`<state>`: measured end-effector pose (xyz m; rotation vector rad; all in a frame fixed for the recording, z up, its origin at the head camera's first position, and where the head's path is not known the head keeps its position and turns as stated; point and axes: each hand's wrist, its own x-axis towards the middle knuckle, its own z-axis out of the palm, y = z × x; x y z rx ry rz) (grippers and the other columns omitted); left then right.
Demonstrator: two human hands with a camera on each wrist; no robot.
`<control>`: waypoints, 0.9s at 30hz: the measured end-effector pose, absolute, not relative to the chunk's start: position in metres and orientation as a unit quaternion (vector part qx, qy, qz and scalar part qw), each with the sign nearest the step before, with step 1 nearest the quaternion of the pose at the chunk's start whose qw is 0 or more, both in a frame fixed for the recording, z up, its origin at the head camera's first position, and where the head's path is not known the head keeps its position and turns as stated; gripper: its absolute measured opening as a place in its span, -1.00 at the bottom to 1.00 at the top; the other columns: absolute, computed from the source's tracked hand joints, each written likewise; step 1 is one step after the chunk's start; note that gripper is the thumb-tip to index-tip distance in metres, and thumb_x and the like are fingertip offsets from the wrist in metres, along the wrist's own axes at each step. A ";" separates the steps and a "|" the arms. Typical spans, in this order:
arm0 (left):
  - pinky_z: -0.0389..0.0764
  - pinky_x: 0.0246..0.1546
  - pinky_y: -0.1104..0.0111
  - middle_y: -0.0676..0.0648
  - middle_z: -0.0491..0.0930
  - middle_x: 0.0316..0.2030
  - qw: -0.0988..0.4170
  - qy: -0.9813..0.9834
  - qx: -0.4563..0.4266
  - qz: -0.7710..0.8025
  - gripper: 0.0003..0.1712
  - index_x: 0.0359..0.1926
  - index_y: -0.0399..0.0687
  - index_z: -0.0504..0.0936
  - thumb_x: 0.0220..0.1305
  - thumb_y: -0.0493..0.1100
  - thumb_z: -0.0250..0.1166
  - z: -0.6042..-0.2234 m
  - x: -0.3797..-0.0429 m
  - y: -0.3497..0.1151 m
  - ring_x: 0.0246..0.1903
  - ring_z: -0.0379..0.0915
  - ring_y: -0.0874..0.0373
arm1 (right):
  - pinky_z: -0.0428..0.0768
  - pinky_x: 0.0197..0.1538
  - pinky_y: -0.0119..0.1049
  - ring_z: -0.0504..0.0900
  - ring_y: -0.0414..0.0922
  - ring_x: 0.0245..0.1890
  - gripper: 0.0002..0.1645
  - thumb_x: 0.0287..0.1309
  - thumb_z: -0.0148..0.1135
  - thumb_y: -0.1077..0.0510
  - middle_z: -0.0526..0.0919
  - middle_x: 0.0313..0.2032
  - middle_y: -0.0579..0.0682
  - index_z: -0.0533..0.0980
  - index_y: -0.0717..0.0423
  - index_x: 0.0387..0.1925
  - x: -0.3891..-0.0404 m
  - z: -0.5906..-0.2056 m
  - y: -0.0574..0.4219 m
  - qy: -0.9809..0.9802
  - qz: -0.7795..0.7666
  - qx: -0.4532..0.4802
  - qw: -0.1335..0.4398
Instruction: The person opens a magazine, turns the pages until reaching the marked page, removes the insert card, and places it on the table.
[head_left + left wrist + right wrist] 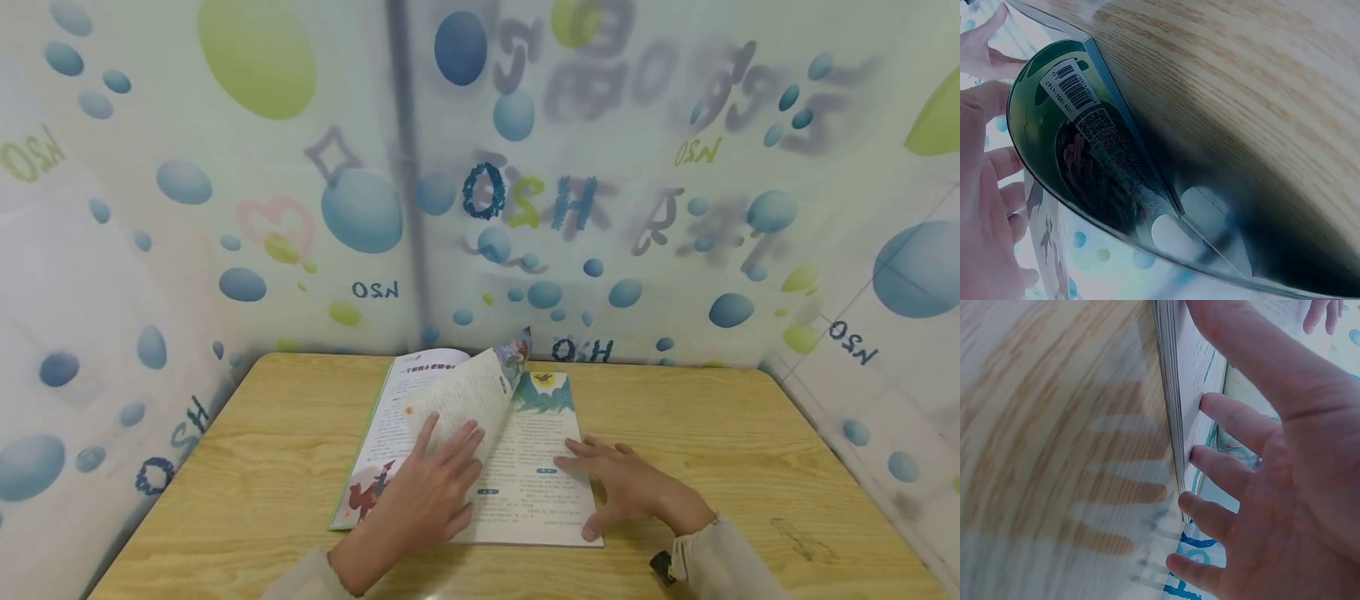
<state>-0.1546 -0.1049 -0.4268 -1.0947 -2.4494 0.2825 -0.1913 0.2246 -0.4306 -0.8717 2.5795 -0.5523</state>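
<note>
An open magazine (536,508) lies on the table, with printed text and coloured pictures on its pages. One curled page (457,392) stands partly lifted over the left side, its top corner bent up. My left hand (431,492) touches this page with spread, fairly straight fingers. In the left wrist view, the green cover (1054,125) bows up from the wood and shows a barcode label (1072,90). My right hand (630,483) rests at the right page's outer edge, thumb near the lower corner. The right wrist view shows its fingertips (1213,403) against the page.
The wooden table (247,467) extends on both sides of the magazine. A translucent curtain (480,275) with blue and green dots and "H2O" lettering hangs behind it and along the sides. A small black tag (663,568) is by the right sleeve.
</note>
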 end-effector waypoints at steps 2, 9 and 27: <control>0.06 0.36 -0.23 -0.14 0.39 0.36 0.210 -0.891 -0.390 0.100 -0.52 -0.09 0.02 0.61 0.17 0.25 0.24 -0.427 -0.154 -0.105 0.44 0.13 -0.05 | 0.02 0.26 0.52 0.03 0.38 0.46 0.21 -0.25 0.53 -0.33 0.15 0.48 0.22 0.32 0.02 0.44 -0.191 -0.431 0.225 0.914 -0.197 -0.307 0.180; 0.22 0.30 -0.20 -0.14 0.32 0.40 0.166 -0.908 -0.373 0.094 -0.36 0.20 0.03 0.53 0.18 0.22 0.25 -0.430 -0.152 -0.108 0.40 0.19 -0.11 | 0.01 0.26 0.53 0.02 0.38 0.46 0.20 -0.24 0.51 -0.36 0.15 0.49 0.21 0.32 0.00 0.44 -0.191 -0.433 0.225 0.914 -0.199 -0.305 0.179; 0.46 -0.04 -0.32 -0.20 0.27 0.43 0.080 -0.950 -0.300 0.005 -0.40 0.30 -0.02 0.53 0.28 0.07 0.13 -0.433 -0.147 -0.109 0.39 0.20 -0.20 | -0.01 0.27 0.52 0.01 0.36 0.47 0.20 -0.26 0.50 -0.39 0.14 0.50 0.16 0.32 -0.08 0.45 -0.191 -0.435 0.226 0.918 -0.198 -0.295 0.178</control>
